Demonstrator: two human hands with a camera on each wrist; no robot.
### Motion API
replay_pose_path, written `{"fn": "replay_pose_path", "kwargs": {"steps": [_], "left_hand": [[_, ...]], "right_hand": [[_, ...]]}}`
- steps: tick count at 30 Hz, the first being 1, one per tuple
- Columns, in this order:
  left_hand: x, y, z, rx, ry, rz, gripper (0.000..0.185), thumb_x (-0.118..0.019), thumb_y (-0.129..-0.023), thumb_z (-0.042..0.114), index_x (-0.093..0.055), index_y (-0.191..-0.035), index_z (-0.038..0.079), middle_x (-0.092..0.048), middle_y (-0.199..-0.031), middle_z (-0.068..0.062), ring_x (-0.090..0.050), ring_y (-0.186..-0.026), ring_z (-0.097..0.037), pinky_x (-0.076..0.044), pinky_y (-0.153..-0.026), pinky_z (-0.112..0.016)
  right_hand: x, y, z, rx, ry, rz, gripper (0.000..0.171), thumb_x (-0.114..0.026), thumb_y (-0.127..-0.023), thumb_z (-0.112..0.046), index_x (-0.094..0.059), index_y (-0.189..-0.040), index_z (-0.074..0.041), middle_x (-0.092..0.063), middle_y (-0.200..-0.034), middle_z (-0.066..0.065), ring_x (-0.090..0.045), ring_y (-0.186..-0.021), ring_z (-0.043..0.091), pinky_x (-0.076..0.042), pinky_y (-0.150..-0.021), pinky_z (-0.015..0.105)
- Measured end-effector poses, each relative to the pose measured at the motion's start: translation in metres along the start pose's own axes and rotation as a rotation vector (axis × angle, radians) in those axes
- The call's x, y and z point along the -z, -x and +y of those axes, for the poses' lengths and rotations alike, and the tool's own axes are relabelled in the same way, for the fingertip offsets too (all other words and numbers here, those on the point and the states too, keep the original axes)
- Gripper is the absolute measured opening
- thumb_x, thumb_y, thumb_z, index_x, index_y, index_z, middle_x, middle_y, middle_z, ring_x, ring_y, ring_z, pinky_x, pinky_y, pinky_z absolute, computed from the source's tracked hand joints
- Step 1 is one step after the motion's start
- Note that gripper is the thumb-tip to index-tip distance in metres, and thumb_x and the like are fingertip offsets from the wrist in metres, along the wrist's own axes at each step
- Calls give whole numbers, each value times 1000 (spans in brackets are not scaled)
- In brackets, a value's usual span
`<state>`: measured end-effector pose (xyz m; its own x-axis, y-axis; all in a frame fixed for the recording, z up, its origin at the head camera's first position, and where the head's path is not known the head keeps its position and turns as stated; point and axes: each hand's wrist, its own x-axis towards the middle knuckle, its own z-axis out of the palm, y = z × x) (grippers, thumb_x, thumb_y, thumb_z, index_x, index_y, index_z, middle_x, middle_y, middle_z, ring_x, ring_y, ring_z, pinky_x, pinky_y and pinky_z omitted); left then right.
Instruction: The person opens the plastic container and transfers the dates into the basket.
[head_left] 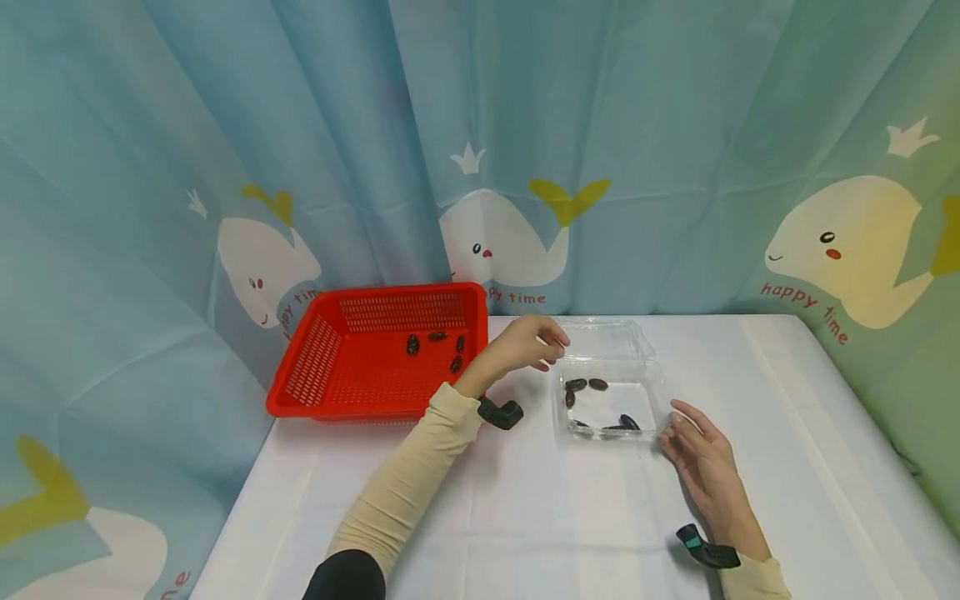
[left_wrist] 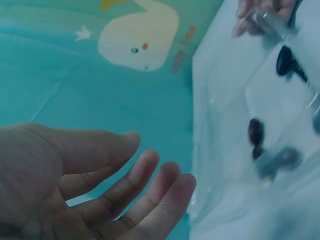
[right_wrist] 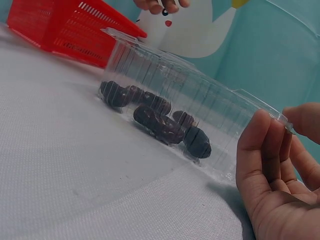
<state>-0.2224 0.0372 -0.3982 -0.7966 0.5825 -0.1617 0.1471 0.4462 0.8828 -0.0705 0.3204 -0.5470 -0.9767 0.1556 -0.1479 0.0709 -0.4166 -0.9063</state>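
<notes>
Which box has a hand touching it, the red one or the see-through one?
The see-through box. The right hand touches its near corner, while the red basket sits untouched.

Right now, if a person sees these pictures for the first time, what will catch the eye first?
Probably the red basket at the table's far left, with a few dark dates inside. Next, the clear plastic box at the centre, holding more dates. The left hand hovers empty between basket and box, and the right hand touches the box's near corner.
</notes>
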Motion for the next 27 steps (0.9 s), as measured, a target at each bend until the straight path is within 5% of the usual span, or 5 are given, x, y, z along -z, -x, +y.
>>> {"fn": "replay_pose_path", "kwargs": {"steps": [11,18,27], "left_hand": [[-46,-24,-11,8,71,-139,26,-66,-97,-1,-68,-122,-9,-71,-105,-15,-71,-106,-45,-65,-84,-41],[-63,-39,-19,44,147,-241,31,-66,-98,0,-69,-128,-7,-74,-122,-23,-73,-108,-35,-65,-87,-39],[-89,-48,-30,65,114,-269,31,-66,-99,4,-71,-130,-2,-74,-128,-17,-72,-116,-31,-63,-92,-37]], "right_hand": [[1,-1,1,4,-20,1,34,-57,-107,-11,-54,-141,-14,-60,-105,-6,-64,-88,2,-59,-80,17],[0,-2,0,5,-17,8,34,-58,-107,-12,-54,-141,-15,-59,-107,-5,-64,-88,2,-59,-80,17],[-2,-2,-2,-26,-26,5,31,-57,-108,-13,-57,-138,-18,-59,-106,-7,-64,-88,1,-59,-80,17]]}}
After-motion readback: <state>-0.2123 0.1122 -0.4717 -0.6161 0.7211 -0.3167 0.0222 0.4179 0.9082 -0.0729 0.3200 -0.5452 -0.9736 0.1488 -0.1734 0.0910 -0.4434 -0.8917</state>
